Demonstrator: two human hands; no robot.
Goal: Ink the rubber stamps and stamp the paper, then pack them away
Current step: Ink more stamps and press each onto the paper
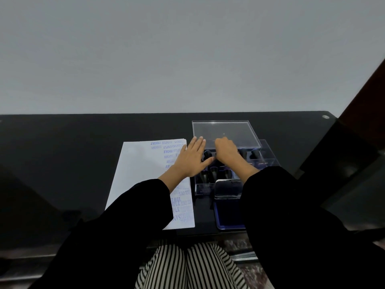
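A clear plastic box (268, 161) on the black desk holds several black-handled rubber stamps (255, 153). My left hand (190, 158) lies flat with straight fingers against the box's left edge, partly over the white paper (141, 174), which bears several blue stamp prints. My right hand (227, 153) is over the box's back row. Its fingers curl down round a rubber stamp that is mostly hidden beneath the hand. The blue ink pad (229, 217) lies open just in front of the box, with its lid (227, 188) raised.
The box's clear lid (225, 132) lies behind the box near the desk's far edge. A grey wall rises behind the desk. A dark panel (354, 153) stands at the right. The desk's near edge is above my striped trousers (187, 268).
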